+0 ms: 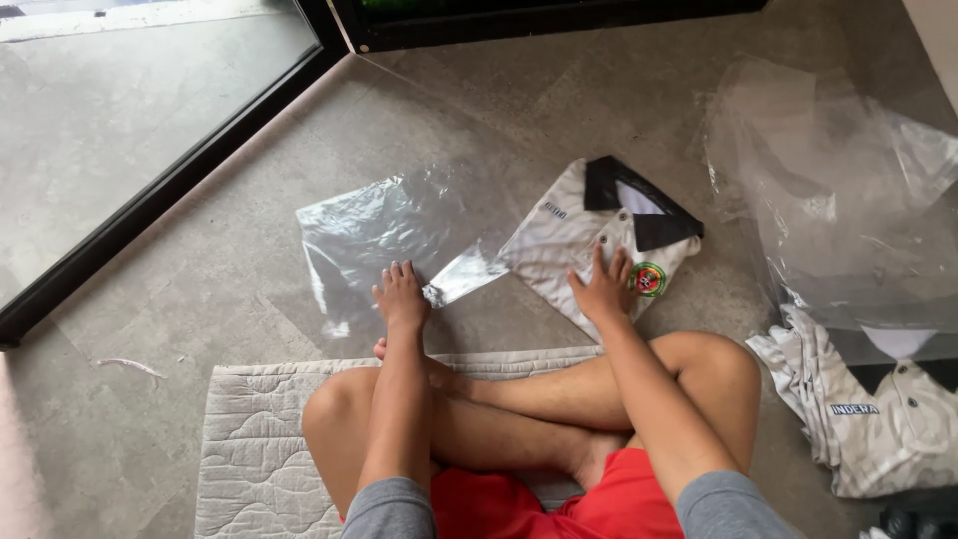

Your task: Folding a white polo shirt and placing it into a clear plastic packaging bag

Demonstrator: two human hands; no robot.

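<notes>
Folded shirt: a white, faintly patterned shirt (589, 235) with a black collar and a round coloured badge lies flat on the floor, straight under and ahead of the right hand, its collar end pointing away from the person.
Right hand: the right hand (604, 284) lies palm down on the near edge of the shirt, fingers spread and flat, pressing rather than gripping; the badge sits just beside its fingertips on the outer side.
Clear bag: a crumpled see-through plastic bag (384, 235) lies on the floor ahead of the left hand, one corner reaching across to touch the shirt's near left edge.
Left hand: the left hand (401, 297) rests palm down on the bag's near edge, fingers extended and close together, holding the plastic against the floor without closing around it.
Between the hands: the bag's narrow shiny corner lies in the gap between them.
Legs: the person sits cross-legged, bare knees just behind both hands, in red shorts and grey sleeves.
Mat: a pale quilted mat (254, 439) lies under the legs, behind the left hand.
Plastic pile: a large heap of loose clear plastic (838, 200) lies well beyond the right hand on the outer side.
Shirt stack: more shirts (878, 424) of the same kind lie stacked beside the right knee, partly under that plastic.
Floor: grey stone tiles (220, 269) carry everything.
Door frame: a black frame (170, 180) with glass runs past the far side of the left hand.
</notes>
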